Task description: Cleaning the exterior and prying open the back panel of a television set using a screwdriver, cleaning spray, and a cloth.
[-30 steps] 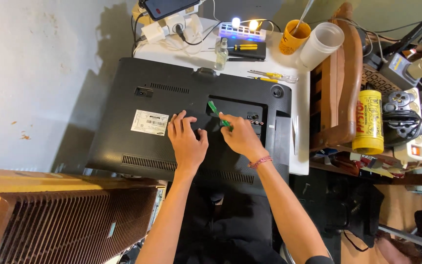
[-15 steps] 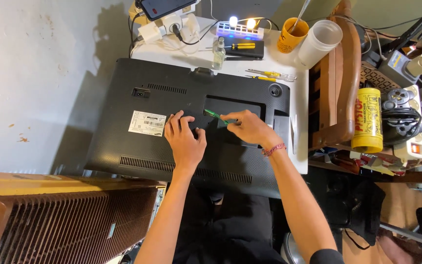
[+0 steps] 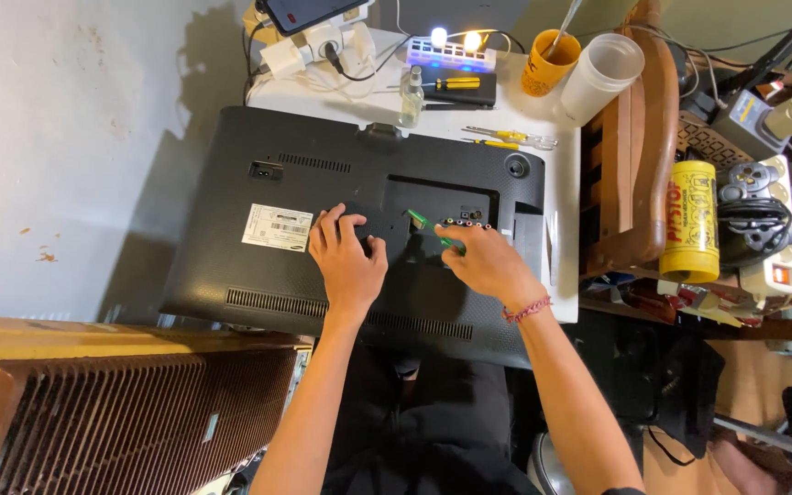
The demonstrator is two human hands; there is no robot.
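Note:
A black flat-screen monitor (image 3: 323, 174) lies face down on a white table (image 3: 565, 147), its back panel up. My left hand (image 3: 348, 259) rests flat on the middle of the back panel, beside a white label sticker (image 3: 277, 227). My right hand (image 3: 485, 263) grips a green-handled screwdriver (image 3: 420, 221), whose tip points into the recessed port area at the panel's centre right. A pink braided band circles my right wrist.
Behind the monitor are a lit power strip (image 3: 454, 53), a small clear bottle (image 3: 412, 96), yellow-handled screwdrivers (image 3: 506, 138), an orange cup (image 3: 549, 64) and a translucent cup (image 3: 601, 76). A wooden chair (image 3: 639, 147), a yellow can (image 3: 688, 220) and game controllers (image 3: 752, 197) stand right. A ribbed wooden grille (image 3: 121, 417) sits lower left.
My right hand has moved rightward across the panel with the green screwdriver, from the centre toward the port recess. My left hand has stayed pressed on the panel.

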